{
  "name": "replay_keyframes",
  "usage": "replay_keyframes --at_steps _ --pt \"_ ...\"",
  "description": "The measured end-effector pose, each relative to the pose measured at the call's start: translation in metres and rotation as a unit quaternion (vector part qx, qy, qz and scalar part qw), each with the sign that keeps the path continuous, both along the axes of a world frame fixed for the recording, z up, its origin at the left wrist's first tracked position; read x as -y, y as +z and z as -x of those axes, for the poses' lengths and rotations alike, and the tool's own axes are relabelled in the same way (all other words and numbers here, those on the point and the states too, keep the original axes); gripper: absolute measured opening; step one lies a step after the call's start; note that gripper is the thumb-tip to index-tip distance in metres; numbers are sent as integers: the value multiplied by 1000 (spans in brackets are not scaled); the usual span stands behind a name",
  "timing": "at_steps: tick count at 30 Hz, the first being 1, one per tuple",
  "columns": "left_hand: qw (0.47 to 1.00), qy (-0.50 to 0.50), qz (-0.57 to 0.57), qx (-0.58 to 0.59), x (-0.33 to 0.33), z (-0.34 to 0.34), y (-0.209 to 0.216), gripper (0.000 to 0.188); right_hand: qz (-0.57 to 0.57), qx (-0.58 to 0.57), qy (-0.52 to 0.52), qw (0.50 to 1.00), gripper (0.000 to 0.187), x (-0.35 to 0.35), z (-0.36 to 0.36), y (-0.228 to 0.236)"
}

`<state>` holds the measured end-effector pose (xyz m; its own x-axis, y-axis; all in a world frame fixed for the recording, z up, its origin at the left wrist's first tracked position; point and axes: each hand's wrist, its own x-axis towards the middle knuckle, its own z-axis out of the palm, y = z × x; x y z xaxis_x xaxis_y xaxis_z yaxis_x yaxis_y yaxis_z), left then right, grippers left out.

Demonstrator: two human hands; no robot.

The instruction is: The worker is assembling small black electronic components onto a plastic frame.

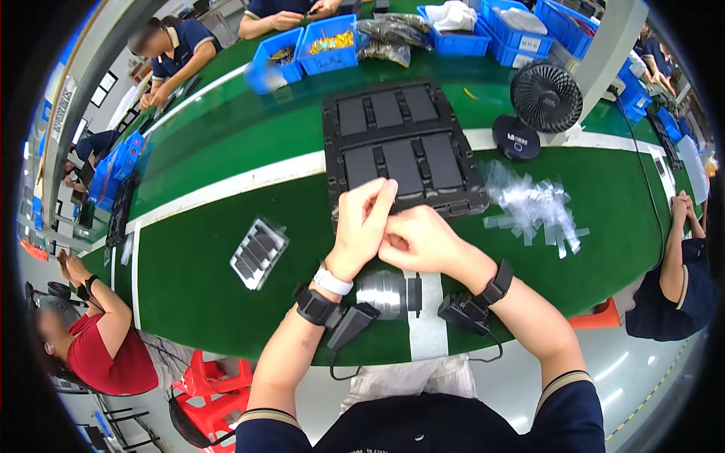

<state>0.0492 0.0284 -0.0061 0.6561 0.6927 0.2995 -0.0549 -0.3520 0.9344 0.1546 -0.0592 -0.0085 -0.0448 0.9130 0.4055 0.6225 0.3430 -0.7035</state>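
My left hand (362, 226) and my right hand (423, 238) meet over the front edge of a black compartmented tray (453, 205). Their fingertips are pinched close together. Whatever lies between them is too small or hidden to make out. Dark grey flat rectangular pieces (393, 167) fill the tray's compartments. Below my wrists lies a shiny, clear cylinder (381, 293) that looks like a tape roll. To the left, a small clear pack with dark strips (259, 253) rests on the green table. A heap of clear plastic strips (532, 200) is spread right of the tray.
A black desk fan (545, 98) stands behind the strips, beside a pale post (608, 57). Blue bins (330, 57) with parts and bagged dark items (393, 34) line the far side. Co-workers sit left, right and across. Red stools (208, 385) stand at lower left.
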Motion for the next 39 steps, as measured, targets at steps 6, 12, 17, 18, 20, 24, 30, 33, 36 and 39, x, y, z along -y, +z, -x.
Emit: replay_keyframes --at_steps 6,12,17,18,20,24,30,33,36,39 --pt "1000 -5 3 4 2 0 1 35 15 -4 2 1000 18 1 0 0" --pt "1000 -8 16 -6 3 1 -2 36 10 0 4 1000 18 2 2 -3" --pt "1000 -6 1 -10 3 2 1 36 11 5 12 1000 17 3 1 0" --pt "1000 -7 1 -12 3 2 1 36 4 5 13 1000 17 3 1 1" --pt "1000 -10 1 -14 3 2 0 36 -1 4 14 1000 17 3 0 2" --pt "1000 -11 -3 -15 4 1 1 35 -2 15 16 1000 16 4 0 2" --pt "1000 -24 -2 -3 1 1 -2 32 -71 45 -2 996 12 3 1 -5" --pt "999 -33 10 20 1 0 -1 30 -154 92 -42 983 6 1 0 -1" --pt "999 -23 25 18 -1 -1 -4 27 -174 96 -65 978 6 0 2 -5" --pt "1000 -17 12 22 0 0 -3 27 -190 53 -59 979 5 -4 3 -8"
